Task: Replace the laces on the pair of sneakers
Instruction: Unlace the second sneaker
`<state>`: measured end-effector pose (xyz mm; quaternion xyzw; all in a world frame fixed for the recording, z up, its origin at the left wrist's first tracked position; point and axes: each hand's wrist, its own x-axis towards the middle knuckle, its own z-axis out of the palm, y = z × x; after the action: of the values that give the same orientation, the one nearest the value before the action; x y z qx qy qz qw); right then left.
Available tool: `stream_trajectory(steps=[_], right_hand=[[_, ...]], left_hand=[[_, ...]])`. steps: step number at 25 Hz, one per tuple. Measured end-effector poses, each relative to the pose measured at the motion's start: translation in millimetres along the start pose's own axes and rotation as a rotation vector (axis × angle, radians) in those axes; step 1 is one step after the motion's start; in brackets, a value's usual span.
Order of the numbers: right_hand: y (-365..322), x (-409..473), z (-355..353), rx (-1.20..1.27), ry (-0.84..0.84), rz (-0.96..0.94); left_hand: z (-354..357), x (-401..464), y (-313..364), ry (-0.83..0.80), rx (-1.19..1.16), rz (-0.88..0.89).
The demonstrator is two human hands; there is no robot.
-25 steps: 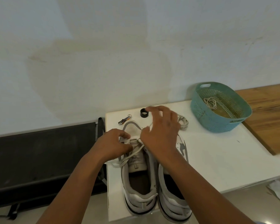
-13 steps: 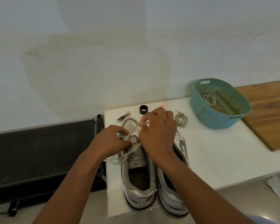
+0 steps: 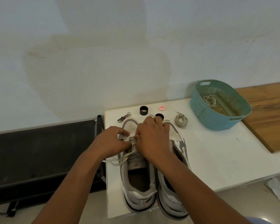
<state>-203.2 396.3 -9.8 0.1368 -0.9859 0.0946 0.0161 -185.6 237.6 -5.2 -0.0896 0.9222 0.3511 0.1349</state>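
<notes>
Left hand (image 3: 111, 140) and right hand (image 3: 153, 138) both pinch the lace (image 3: 121, 159) over left sneaker (image 3: 136, 175); teal basket (image 3: 200, 109) at 2 o'clock.

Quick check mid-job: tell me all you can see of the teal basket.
The teal basket is an oval plastic tub with perforated walls and a slot handle at its far end. It stands upright at the white table's back right corner, beside a wooden board. A loose coiled lace lies inside it. Neither hand touches it.
</notes>
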Motion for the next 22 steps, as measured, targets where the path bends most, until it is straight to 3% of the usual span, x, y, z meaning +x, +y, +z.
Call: stream_trajectory(steps=[7, 11, 16, 22], right_hand=[[14.3, 5.1, -18.1, 0.21, 0.056, 0.076], [13.7, 0.6, -20.1, 0.26, -0.041, 0.056], [29.7, 4.0, -39.5, 0.294, -0.302, 0.011], [34.8, 5.2, -39.3, 0.343, -0.275, 0.018]], left_hand=[[3.8, -0.2, 0.2, 0.027, -0.01, -0.035], [5.1, -3.7, 5.7, 0.053, 0.027, -0.051], [5.9, -11.3, 12.8, 0.212, 0.136, -0.067], [7.2, -14.9, 19.1, 0.258, 0.152, -0.083]])
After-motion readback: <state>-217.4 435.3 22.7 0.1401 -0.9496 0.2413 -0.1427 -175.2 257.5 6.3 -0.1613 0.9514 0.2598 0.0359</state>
